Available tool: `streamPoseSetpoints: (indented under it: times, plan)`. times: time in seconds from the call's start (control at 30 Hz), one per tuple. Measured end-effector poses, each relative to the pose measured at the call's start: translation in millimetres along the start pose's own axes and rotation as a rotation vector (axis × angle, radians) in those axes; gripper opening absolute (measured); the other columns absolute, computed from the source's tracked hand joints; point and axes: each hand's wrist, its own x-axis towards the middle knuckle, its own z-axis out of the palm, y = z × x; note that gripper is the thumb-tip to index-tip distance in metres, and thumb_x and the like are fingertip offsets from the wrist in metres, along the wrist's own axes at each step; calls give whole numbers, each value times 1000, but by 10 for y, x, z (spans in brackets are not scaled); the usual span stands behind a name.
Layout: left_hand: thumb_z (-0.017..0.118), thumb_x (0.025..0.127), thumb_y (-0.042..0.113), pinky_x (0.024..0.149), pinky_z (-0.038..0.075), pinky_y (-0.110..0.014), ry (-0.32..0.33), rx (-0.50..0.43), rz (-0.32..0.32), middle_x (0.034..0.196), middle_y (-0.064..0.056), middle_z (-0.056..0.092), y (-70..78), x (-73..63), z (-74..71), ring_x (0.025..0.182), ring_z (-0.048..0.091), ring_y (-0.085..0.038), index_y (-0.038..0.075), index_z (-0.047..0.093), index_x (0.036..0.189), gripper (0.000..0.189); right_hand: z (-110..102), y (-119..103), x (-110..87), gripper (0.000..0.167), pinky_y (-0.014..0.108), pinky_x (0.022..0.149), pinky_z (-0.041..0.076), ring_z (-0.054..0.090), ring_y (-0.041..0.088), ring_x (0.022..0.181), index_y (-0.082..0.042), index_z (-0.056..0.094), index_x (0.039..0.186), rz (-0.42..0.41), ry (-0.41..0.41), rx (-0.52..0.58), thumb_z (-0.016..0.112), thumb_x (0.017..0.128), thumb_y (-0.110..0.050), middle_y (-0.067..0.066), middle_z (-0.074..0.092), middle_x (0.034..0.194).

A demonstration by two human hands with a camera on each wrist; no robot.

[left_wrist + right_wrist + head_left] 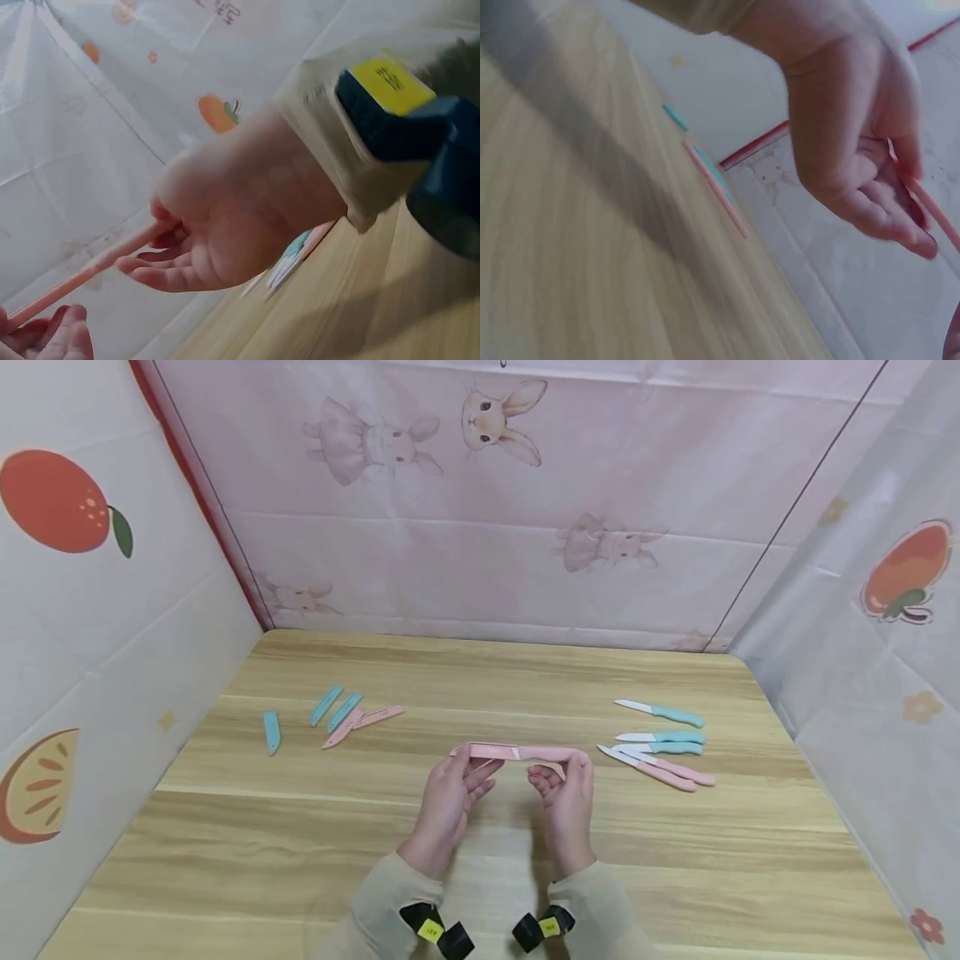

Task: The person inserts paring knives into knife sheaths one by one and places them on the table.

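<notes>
Both hands hold a pink knife level above the middle of the table in the head view. Its blade lies inside a pink sheath point(491, 752), and a thin whitish strip shows where sheath and handle point(551, 752) meet. The left hand point(450, 802) pinches the sheath end between thumb and fingers. At the handle end, the right hand point(570, 810) grips with thumb and index finger, its other fingers loosely curled below. The left wrist view shows the right hand point(225, 217) on the handle; in the right wrist view the left hand point(855, 135) holds the sheath.
On the right lie three blue-handled knives point(677, 717) and two pink-handled knives point(666, 777), blades bare and pointing left. Three blue sheaths point(272, 732) and two crossed pink sheaths point(345, 727) lie at left. Printed curtains point(480, 568) enclose the wooden table point(262, 843).
</notes>
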Motion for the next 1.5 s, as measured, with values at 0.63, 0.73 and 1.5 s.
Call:
streamPoseSetpoints:
  times: [0.63, 0.73, 1.5]
  plan:
    - [62, 91, 13, 58, 54, -24, 420, 0, 399, 89, -19, 68, 90, 113, 67, 72, 69, -19, -3, 52, 97, 20, 211, -358, 60, 32, 25, 74, 53, 66, 14, 82, -3, 38, 118, 82, 288, -229, 54, 95, -18, 11, 62, 100]
    - [60, 92, 14, 61, 54, -24, 380, 64, 387, 96, -18, 68, 87, 147, 48, 80, 69, -20, -5, 57, 107, 24, 186, -356, 103, 33, 25, 74, 53, 66, 15, 85, -2, 37, 123, 92, 260, -254, 50, 97, -19, 14, 59, 109]
    - [39, 85, 0, 45, 39, -22, -54, 613, -283, 63, -1, 48, 22, 1222, -372, 49, 43, -9, 10, 16, 149, 69, -113, -6, 1126, 67, 20, 58, 48, 57, 13, 64, -8, 0, 149, 627, -163, -467, 34, 92, 0, 7, 51, 78]
